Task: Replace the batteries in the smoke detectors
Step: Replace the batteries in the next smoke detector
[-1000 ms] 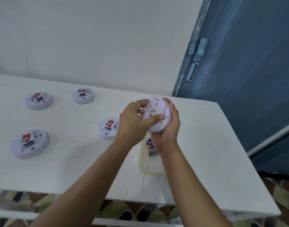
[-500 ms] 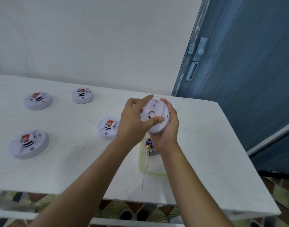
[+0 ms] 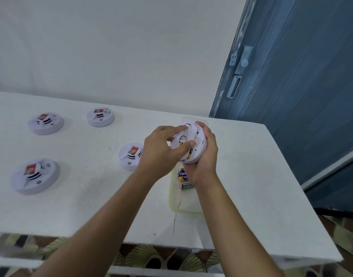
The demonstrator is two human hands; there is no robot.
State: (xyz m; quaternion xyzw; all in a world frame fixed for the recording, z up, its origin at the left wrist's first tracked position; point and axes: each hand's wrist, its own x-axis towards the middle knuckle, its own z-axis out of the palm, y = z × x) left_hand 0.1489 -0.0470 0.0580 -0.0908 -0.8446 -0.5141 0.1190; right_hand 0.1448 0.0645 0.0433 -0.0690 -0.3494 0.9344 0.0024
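Note:
I hold a white round smoke detector (image 3: 197, 140) above the table with its back side facing me. My right hand (image 3: 204, 156) cups it from the right and below. My left hand (image 3: 161, 150) grips its back plate, thumb across the middle and fingers on the top edge. A battery shows through a gap at the detector's lower edge. Loose batteries (image 3: 184, 176) lie in a shallow clear tray (image 3: 183, 206) just below my hands. Several other white detectors with red labels lie on the table: one beside my left hand (image 3: 130, 156), others at the left (image 3: 34, 175), (image 3: 45, 123), (image 3: 100, 116).
The white table (image 3: 91, 196) ends at a front edge near me and a right edge by a blue door (image 3: 301, 86) with a latch. A white wall stands behind the table. Patterned floor shows below the front edge.
My left hand has shifted its grip round the back plate, its fingers moving over the top edge. The plate now sits slightly askew and a battery shows at the lower edge.

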